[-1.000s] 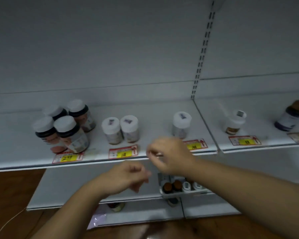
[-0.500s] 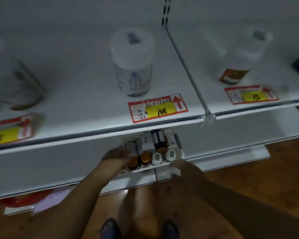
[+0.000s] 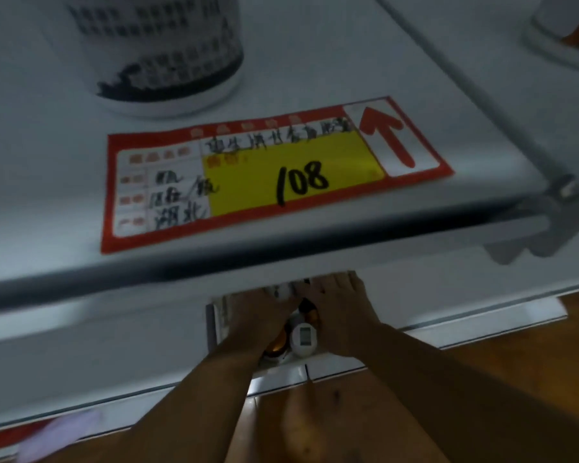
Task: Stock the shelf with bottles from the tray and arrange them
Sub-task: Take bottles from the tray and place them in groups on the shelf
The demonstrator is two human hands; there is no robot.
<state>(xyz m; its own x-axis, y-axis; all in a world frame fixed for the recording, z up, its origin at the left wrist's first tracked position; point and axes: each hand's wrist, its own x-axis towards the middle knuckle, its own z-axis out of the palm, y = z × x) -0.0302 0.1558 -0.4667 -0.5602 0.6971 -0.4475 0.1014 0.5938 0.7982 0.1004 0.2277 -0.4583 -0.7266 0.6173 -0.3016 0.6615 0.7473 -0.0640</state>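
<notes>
A pale grey metal shelf [image 3: 315, 61] fills the upper part of the view, its front edge [image 3: 214, 262] running across in blur with a dark shadow line along it. A red-bordered price tag [image 3: 274, 172] lies flat on it, with a yellow patch reading 108 and a red arrow pointing toward the back. A grey divider rail [image 3: 465, 81] runs from the back to a bracket [image 3: 562, 195] at the front edge. Below, a lower white ledge [image 3: 81, 362] juts out over a brown wooden floor [image 3: 515, 345]. The light is dim.
</notes>
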